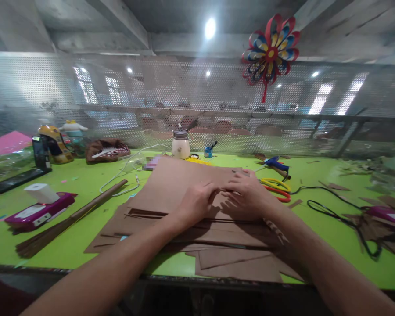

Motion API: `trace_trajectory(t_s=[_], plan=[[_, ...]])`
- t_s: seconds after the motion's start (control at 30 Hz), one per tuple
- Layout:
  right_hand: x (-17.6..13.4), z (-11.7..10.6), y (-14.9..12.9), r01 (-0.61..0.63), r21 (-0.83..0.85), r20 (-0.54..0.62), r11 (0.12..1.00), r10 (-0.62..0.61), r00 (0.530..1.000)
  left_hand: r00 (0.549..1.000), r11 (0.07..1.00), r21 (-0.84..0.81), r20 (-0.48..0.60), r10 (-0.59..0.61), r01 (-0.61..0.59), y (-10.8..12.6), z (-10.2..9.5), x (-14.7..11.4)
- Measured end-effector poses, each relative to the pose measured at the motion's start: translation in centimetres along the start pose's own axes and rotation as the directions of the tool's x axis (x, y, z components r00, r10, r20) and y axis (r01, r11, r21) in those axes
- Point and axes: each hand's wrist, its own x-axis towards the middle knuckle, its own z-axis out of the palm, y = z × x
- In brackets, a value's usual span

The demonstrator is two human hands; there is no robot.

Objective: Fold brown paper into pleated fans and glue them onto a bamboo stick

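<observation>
My left hand [197,201] is closed over a large brown cardboard sheet [174,180], its fingers bent and pressed together. Close beside it, my right hand [248,193] has its fingertips curled toward those of the left. Whatever sits between the fingers is too small or hidden to make out. The sheet lies on a loose stack of brown cardboard pieces [237,259] at the table's front edge. Just right of my right hand are loop handles, one yellow [276,183] and one red [278,193], partly hidden by the hand.
A blue glue gun [276,164] and black cable [335,206] are at right. Left are a rolled brown paper strip [75,219], a purple power strip [41,211] and a phone [41,153]. A lidded jar [181,145] stands behind, before a perforated metal screen [171,96].
</observation>
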Motion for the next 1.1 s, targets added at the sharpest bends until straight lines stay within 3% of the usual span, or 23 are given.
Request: trace_trajectory(t_s=[0.1,0.33,0.43,0.6,0.73,0.87,0.97,1.03,1.1], plan=[[-0.3,0.4,-0.2,0.019,-0.006,0.076,1.000,-0.018,0.997,0.999,0.999,0.033,0.040,0.033,-0.034,0.0,0.1,-0.2],[-0.6,0.6,0.6,-0.163,0.304,0.071,0.939,0.148,0.986,0.994,0.987,0.131,0.069,0.089,-0.098,0.4,-0.1,-0.2],[-0.6,0.3,0.6,-0.207,0.360,0.090,0.910,0.187,0.978,0.993,0.986,0.128,0.058,0.102,-0.109,0.3,-0.3,-0.2],[-1.3,-0.5,2.2,-0.290,0.333,0.094,0.897,0.274,0.957,0.999,0.999,0.018,-0.011,-0.040,0.040,-0.5,-0.4,-0.1],[-1.4,-0.1,3.2,-0.434,0.487,-0.007,0.758,0.500,0.866,0.958,0.937,-0.256,-0.093,-0.270,0.239,-1.1,-0.2,0.1],[-0.6,1.5,1.5,-0.494,0.705,0.140,0.509,0.583,0.800,0.854,0.743,-0.537,-0.075,-0.514,0.400,-0.9,0.1,0.4],[0.3,2.2,-1.1,-0.507,0.754,0.269,0.417,0.509,0.818,0.867,0.668,-0.634,0.008,-0.498,0.389,-0.1,0.4,0.2],[0.6,2.4,-2.7,-0.492,0.778,0.247,0.390,0.530,0.811,0.902,0.689,-0.643,0.009,-0.431,0.335,0.5,0.5,0.0],[0.8,2.4,-3.9,-0.472,0.794,0.168,0.382,0.609,0.775,0.931,0.746,-0.603,-0.014,-0.364,0.283,0.9,0.4,-0.3]])
